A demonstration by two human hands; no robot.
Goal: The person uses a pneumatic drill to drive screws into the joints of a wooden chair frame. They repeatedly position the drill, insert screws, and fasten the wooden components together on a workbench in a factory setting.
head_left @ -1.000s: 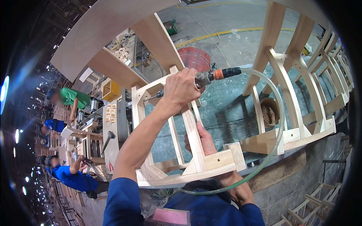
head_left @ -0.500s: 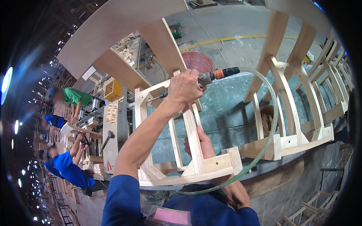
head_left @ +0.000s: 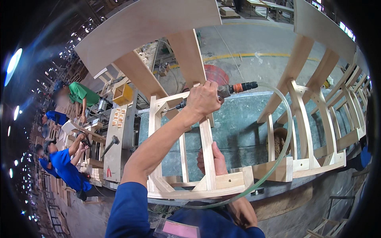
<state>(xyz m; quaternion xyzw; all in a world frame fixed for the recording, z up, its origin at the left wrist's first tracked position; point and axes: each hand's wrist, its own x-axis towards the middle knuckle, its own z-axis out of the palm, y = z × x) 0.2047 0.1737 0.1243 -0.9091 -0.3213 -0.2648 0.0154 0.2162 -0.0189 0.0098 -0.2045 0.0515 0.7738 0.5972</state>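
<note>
An unfinished wooden chair frame (head_left: 207, 142) lies on the bench in front of me. My left hand (head_left: 204, 97) is closed round an air screwdriver (head_left: 226, 91), whose bit points left at the corner block of the frame's far left corner. Whether the bit tip touches a screw is too small to tell. A clear greenish hose (head_left: 289, 119) runs from the tool's rear end and curves down past the frame's near side. Lower down, my right hand (head_left: 218, 163) wraps round an upright rail of the chair, its thumb on the right and its fingers partly hidden behind the wood.
More chair frames (head_left: 307, 123) stand along the green bench top (head_left: 238, 139) on the right, beside a round container (head_left: 279, 141) of small parts. At left, a hammer (head_left: 110, 144) lies on a side table near a yellow bin (head_left: 123, 94). Several co-workers (head_left: 69, 168) work beyond.
My view has shifted, so the bench and chair sit slightly lower and farther right. Both hands keep their holds, and the screwdriver stays at the same corner.
</note>
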